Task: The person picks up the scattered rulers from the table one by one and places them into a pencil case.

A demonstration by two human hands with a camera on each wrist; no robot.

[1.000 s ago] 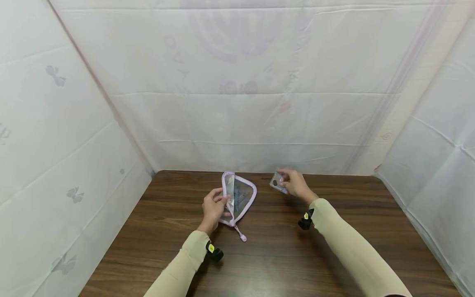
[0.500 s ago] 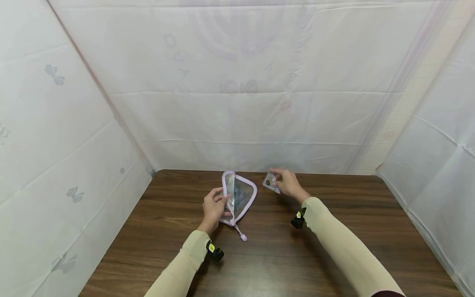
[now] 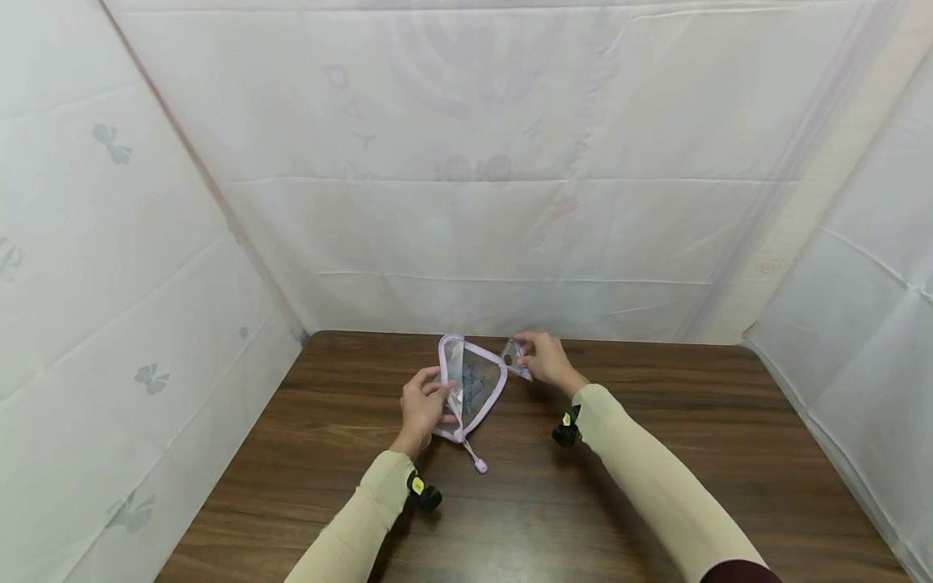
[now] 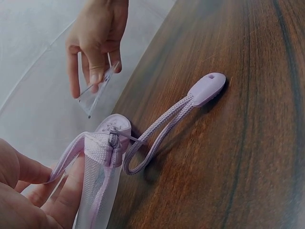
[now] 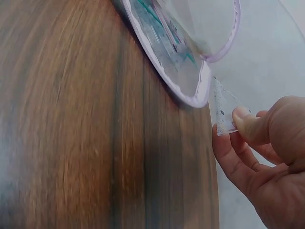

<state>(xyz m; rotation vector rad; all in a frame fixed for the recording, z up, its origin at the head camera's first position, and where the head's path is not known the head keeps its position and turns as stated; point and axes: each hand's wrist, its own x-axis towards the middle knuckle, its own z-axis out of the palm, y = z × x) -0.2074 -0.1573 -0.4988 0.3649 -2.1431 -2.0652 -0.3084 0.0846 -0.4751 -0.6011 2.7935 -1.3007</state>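
Note:
A zip pouch (image 3: 483, 380) of see-through mesh with lilac edging lies on the table, its mouth spread apart. My left hand (image 3: 420, 410) grips the pouch's near left edge, fingers and thumb curled on the lilac zip tape. Clear pieces with green markings (image 5: 157, 21) show inside it in the right wrist view. At the pouch's far right side, my right hand (image 3: 548, 360) pinches a clear plastic set square (image 5: 222, 106) between thumb and fingers. The set square is held just above the table, close beside the pouch's right corner.
The brown wooden table (image 3: 503, 518) is bounded by a pale hanging sheet (image 3: 466, 227) at the back and by sheets on both sides. A lilac cord pull (image 4: 206, 90) trails from the pouch's zip onto the wood.
My right hand has moved left with the set square, bringing it up to the pouch. The left hand and the pouch have stayed in place.

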